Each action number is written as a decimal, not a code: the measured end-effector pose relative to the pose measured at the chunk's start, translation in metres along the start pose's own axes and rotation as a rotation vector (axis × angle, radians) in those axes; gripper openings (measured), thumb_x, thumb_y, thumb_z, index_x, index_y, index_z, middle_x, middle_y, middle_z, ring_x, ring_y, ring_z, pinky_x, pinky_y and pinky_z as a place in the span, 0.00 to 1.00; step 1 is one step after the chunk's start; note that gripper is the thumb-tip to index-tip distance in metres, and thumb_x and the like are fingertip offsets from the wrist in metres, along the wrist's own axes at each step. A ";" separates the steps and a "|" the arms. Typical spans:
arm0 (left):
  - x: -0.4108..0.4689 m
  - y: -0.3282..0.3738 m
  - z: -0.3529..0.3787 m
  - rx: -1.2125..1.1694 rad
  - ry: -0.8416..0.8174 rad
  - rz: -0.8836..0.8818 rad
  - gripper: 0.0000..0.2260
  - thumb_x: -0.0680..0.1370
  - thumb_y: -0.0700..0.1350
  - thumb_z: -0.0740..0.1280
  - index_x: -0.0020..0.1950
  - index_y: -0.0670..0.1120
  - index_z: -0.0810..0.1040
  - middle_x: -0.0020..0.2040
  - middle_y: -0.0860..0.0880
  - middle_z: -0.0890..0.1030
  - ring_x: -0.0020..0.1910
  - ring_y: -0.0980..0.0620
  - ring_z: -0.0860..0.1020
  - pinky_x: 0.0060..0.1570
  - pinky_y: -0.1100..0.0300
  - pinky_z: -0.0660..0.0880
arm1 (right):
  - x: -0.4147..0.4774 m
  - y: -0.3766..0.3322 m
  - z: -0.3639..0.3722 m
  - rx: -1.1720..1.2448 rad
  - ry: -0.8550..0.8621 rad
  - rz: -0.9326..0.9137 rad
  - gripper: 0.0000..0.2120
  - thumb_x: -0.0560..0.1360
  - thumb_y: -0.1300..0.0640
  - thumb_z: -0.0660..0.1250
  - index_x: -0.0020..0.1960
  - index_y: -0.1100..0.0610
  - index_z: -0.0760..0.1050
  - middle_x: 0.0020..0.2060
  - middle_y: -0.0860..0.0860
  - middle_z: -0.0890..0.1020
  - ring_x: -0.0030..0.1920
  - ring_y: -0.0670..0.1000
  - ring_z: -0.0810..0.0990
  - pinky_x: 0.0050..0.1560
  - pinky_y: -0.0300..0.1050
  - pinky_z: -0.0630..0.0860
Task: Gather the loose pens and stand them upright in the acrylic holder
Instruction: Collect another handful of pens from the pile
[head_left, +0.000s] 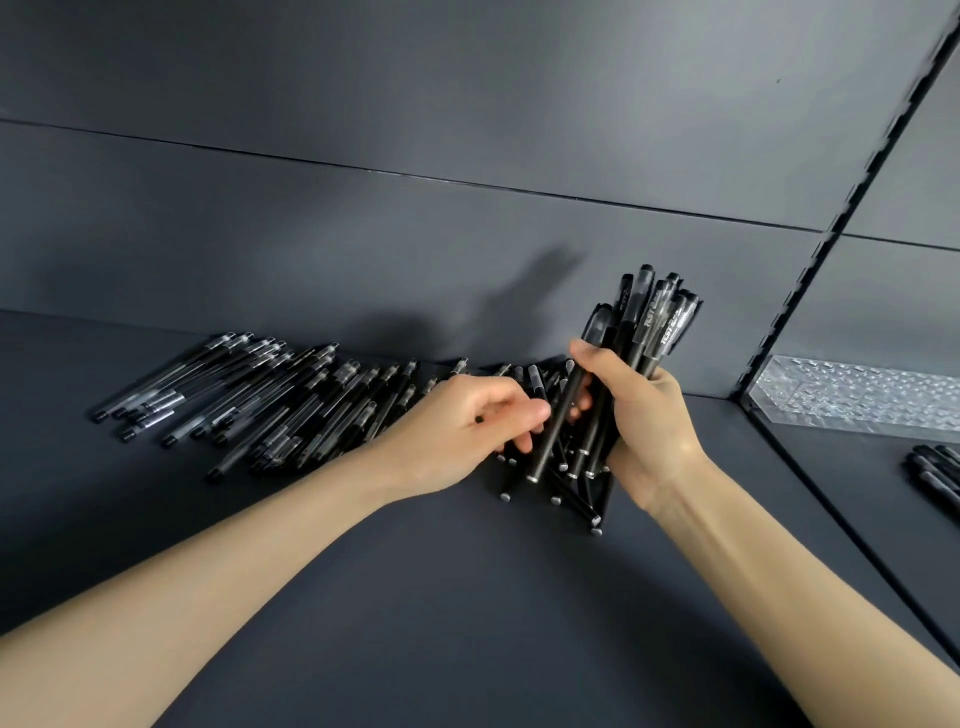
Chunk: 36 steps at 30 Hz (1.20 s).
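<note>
My right hand (644, 415) grips a bundle of black pens (631, 332), caps pointing up and to the right, lower ends fanning out just above the shelf. My left hand (467, 426) reaches in from the left with curled fingers and pinches one pen (548, 441) at the bundle's left side. A long row of loose black pens (249, 400) lies along the back of the dark shelf, stretching left from my hands. The clear acrylic holder (852, 397) stands on the adjoining shelf section at the far right, apart from both hands.
The dark shelf surface (415, 597) spreads in front of my arms. A slotted upright rail (826, 239) divides this bay from the right one. A few more black pens (935, 473) lie at the right edge, below the holder. A dark back panel rises behind everything.
</note>
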<state>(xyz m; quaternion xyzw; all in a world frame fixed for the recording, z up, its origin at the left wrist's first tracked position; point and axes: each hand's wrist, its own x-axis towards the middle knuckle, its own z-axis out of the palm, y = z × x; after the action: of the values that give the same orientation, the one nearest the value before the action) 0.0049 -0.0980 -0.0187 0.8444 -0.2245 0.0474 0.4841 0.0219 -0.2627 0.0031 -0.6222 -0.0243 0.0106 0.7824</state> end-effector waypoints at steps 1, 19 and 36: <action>0.002 -0.007 -0.003 0.103 0.033 0.030 0.06 0.78 0.47 0.65 0.46 0.48 0.80 0.42 0.55 0.81 0.42 0.61 0.76 0.44 0.68 0.69 | 0.001 -0.001 -0.001 0.019 0.016 -0.001 0.11 0.74 0.58 0.69 0.36 0.55 0.69 0.26 0.50 0.71 0.25 0.49 0.70 0.26 0.40 0.71; 0.007 -0.001 -0.046 -0.083 -0.052 -0.051 0.06 0.71 0.37 0.73 0.47 0.39 0.83 0.36 0.50 0.82 0.37 0.56 0.78 0.44 0.64 0.75 | 0.000 -0.001 -0.005 -0.141 -0.271 0.035 0.05 0.72 0.59 0.69 0.44 0.61 0.79 0.38 0.52 0.83 0.38 0.49 0.79 0.37 0.40 0.75; -0.007 0.047 -0.029 -0.363 0.064 0.117 0.27 0.72 0.44 0.71 0.69 0.50 0.67 0.59 0.47 0.79 0.57 0.54 0.79 0.56 0.61 0.76 | -0.033 0.018 0.029 -0.328 -0.565 -0.148 0.04 0.70 0.67 0.72 0.41 0.62 0.77 0.36 0.55 0.80 0.39 0.51 0.79 0.45 0.42 0.78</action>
<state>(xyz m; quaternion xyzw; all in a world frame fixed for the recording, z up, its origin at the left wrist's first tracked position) -0.0171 -0.0914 0.0320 0.7268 -0.2627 0.0612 0.6317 -0.0125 -0.2320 -0.0087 -0.7088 -0.2870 0.1218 0.6328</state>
